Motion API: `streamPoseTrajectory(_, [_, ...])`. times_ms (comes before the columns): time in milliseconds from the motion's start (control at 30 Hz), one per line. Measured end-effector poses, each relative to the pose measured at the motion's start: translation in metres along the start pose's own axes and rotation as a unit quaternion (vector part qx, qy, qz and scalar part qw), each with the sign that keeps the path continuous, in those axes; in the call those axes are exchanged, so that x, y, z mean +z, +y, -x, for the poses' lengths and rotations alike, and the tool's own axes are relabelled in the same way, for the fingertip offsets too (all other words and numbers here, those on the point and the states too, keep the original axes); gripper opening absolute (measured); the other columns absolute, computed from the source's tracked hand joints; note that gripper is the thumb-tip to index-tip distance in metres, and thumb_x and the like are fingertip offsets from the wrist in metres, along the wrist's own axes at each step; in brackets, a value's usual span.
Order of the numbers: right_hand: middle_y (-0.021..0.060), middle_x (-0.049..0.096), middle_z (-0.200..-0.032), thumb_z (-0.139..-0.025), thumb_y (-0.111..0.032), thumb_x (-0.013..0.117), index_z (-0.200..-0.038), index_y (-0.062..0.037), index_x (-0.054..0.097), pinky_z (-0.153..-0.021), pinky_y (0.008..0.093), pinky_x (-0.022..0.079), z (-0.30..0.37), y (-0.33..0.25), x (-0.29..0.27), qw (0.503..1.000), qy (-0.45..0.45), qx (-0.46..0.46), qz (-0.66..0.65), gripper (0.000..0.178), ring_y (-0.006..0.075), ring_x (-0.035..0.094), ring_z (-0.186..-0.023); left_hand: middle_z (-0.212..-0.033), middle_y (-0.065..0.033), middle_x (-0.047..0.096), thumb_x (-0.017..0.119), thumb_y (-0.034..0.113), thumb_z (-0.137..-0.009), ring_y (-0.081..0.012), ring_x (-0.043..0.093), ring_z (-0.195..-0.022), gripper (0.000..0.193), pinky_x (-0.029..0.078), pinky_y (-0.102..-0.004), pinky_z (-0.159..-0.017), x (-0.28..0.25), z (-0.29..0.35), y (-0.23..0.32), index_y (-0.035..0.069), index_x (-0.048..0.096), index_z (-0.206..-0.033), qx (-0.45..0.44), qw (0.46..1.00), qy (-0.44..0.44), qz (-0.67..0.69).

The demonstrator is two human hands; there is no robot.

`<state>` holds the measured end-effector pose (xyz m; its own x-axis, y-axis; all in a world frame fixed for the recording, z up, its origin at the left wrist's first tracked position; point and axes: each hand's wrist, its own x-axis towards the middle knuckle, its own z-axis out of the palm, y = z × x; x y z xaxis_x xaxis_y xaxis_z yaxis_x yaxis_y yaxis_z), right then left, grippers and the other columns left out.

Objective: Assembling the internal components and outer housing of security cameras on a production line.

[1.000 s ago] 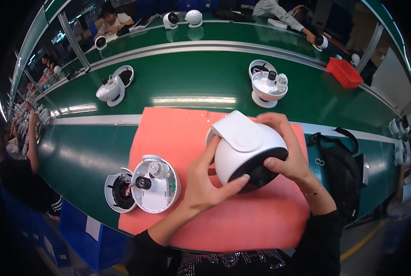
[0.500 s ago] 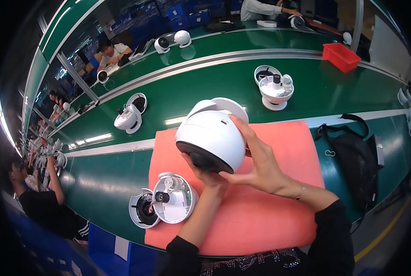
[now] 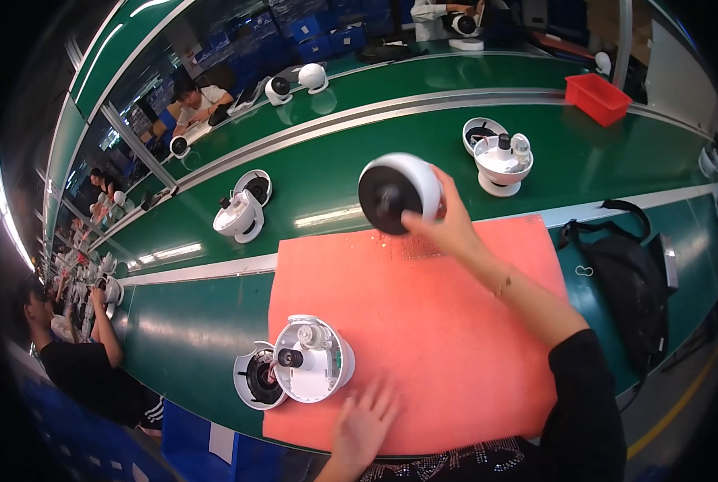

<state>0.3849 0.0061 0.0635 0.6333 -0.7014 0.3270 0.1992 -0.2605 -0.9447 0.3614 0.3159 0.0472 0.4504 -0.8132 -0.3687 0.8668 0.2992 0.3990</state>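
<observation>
**Head view: white dome lifted over the orange mat**

Head view, looking down on a green desk (image 3: 214, 337) with a wide orange mat (image 3: 423, 337) spread across its near side.

Right hand (image 3: 449, 227) raised above the mat's far edge, fingers (image 3: 423, 218) curled round a white dome housing (image 3: 399, 193). Gripped at the lower right rim, thumb against the dark round face, which points toward the camera. Held clear of the mat, touching nothing but the hand. Dark sleeve reaching up from the lower right corner.

Left hand (image 3: 364, 423) low at the near edge of the mat, palm down, fingers spread flat and holding nothing. Just beside it, up and to the left, an open white base unit (image 3: 313, 357) with a small dark lens part showing inside; resting half on the mat's near left corner. Touching that unit on its left, a round ring part (image 3: 254, 377) with a dark centre, lying on the green surface.

Farther back on the green belt: another white unit (image 3: 238, 217) with its dark-centred ring behind it, left of the lifted dome, and a third opened unit (image 3: 502, 161) to the right, well apart from the hand. Red bin (image 3: 598, 98) near the far right edge. Black bag (image 3: 632, 273) lying just right of the mat.

Other people seated at the far side and along the left, at work on similar white housings.
</observation>
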Motion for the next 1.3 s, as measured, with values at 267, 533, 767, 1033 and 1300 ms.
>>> streamPoseTrajectory(267, [0.0151,0.029,-0.129,-0.071,-0.045,0.069,-0.132,-0.0089,0.008,-0.095,0.0453,0.036,-0.049,0.043,-0.001,0.934,0.015,0.265,-0.239,0.094,0.0323,0.039,-0.116,-0.133,-0.0090,0.036,0.051,0.019,-0.083,-0.0250,0.036,-0.122,0.055,0.027,-0.0405,-0.104,-0.002,-0.022,0.035,0.008,0.029,-0.132,0.230,0.971,0.052,-0.044])
streamPoseTrajectory(533, [0.0223,0.026,-0.128,-0.074,-0.038,0.067,-0.131,-0.0107,0.022,-0.090,0.0495,0.040,-0.043,0.054,-0.082,0.865,0.271,0.191,-0.377,0.077,0.0340,0.042,-0.111,-0.131,-0.0132,0.036,0.053,0.010,-0.079,-0.0275,0.037,-0.121,0.057,0.032,-0.0396,-0.103,-0.037,-0.043,0.120,0.005,0.029,-0.131,0.277,0.958,0.072,-0.029])
streamPoseTrajectory(767, [0.0182,0.037,-0.121,-0.079,-0.014,0.059,-0.127,-0.0129,0.022,-0.090,0.0463,0.044,-0.031,0.054,-0.170,0.872,0.316,0.112,-0.356,0.061,0.0347,0.045,-0.109,-0.131,-0.0143,0.035,0.056,0.025,-0.083,-0.0295,0.036,-0.121,0.057,0.033,-0.0411,-0.101,-0.042,-0.037,0.131,0.004,0.030,-0.130,0.255,0.965,0.063,-0.015])
streamPoseTrajectory(1033, [0.0207,0.043,-0.115,-0.081,-0.028,0.057,-0.124,-0.0004,0.031,-0.092,0.0375,0.043,0.037,-0.052,-0.155,0.938,0.200,0.118,-0.259,0.058,0.0291,0.048,-0.108,-0.137,-0.0184,0.027,0.044,0.056,-0.081,-0.0314,0.028,-0.126,0.072,0.028,-0.0444,-0.100,-0.006,-0.008,0.092,0.012,0.025,-0.135,-0.088,0.989,-0.116,0.007])
streamPoseTrajectory(1300, [0.0145,0.052,-0.118,-0.078,-0.030,0.054,-0.124,0.0004,0.038,-0.085,0.0373,0.048,0.097,-0.110,-0.091,0.945,-0.002,0.238,-0.224,0.058,0.0243,0.055,-0.103,-0.142,-0.0185,0.017,0.032,0.066,-0.079,-0.0316,0.027,-0.128,0.078,0.028,-0.0464,-0.100,0.021,-0.057,0.061,0.018,0.015,-0.139,-0.291,0.896,-0.228,0.245])
